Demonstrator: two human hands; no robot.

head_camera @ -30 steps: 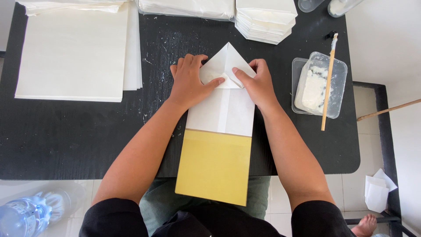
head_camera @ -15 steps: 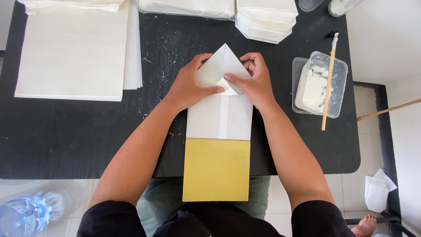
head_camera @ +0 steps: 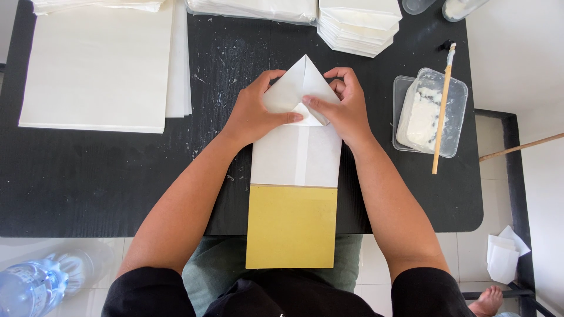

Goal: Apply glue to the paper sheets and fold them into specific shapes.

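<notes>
A white paper sheet [head_camera: 296, 155] with a yellow lower half [head_camera: 292, 226] lies on the black table [head_camera: 88, 176] in front of me. Its far end is folded into a pointed triangle [head_camera: 302, 79]. My left hand [head_camera: 255, 111] presses the left flap of that point, thumb and forefinger pinching the fold. My right hand [head_camera: 346, 105] grips the right flap, fingers curled over its edge. The two hands meet at the centre crease.
A large stack of white sheets [head_camera: 100, 70] lies at the far left. Folded white paper piles [head_camera: 358, 23] sit at the back. A clear tub of white paste [head_camera: 429, 111] with a wooden brush [head_camera: 442, 105] stands at right. A plastic bottle [head_camera: 29, 287] lies on the floor.
The sheet has straightened and slid slightly toward me. Both hands have moved in on the pointed end and now pinch its flaps instead of pressing them flat.
</notes>
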